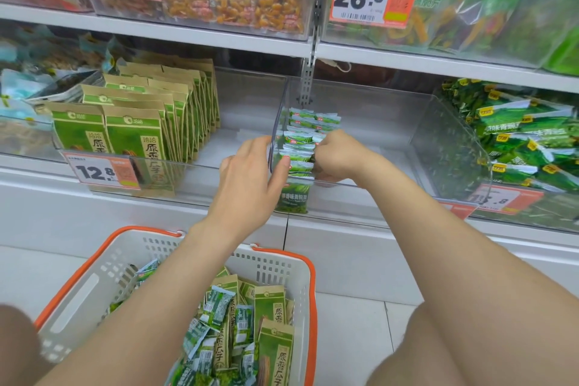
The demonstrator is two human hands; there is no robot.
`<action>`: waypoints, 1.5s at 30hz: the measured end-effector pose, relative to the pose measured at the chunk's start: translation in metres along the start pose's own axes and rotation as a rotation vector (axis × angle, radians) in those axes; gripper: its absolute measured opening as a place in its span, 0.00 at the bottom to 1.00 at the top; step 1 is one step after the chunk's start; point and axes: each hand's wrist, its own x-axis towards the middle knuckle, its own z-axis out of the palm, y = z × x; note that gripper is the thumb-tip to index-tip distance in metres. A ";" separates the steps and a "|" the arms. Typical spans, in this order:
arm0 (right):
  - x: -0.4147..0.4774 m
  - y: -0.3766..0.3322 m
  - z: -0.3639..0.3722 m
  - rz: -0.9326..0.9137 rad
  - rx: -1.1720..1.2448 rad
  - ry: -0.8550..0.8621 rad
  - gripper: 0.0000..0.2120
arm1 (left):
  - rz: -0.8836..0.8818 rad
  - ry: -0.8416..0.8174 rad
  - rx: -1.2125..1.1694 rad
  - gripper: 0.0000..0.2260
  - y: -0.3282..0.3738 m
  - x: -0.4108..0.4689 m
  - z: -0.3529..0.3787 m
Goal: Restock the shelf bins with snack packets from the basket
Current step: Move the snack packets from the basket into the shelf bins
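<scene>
The left hand [250,172] braces the front of the row of small green packets [297,147] in the clear bin [376,147] at twelve o'clock from the basket [282,263], while the right hand [336,150] grips the row's side, apparently squaring it upright.

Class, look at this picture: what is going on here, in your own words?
A person is restocking a shop shelf. Both hands, left hand and right hand, are lining up a row of small green packets in a clear bin. The basket below holds more green packets and brown packets.
</scene>
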 end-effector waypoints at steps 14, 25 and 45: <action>-0.121 -0.022 0.049 -0.468 -0.669 -0.223 0.09 | 0.060 -0.031 -0.015 0.11 -0.023 -0.062 -0.010; -0.145 -0.014 0.121 -0.405 -1.058 -0.716 0.07 | -0.161 -1.250 0.309 0.06 -0.074 -0.172 0.054; -0.132 -0.019 0.113 -0.436 -1.026 -0.679 0.14 | 0.005 -1.040 0.272 0.04 -0.105 -0.204 0.081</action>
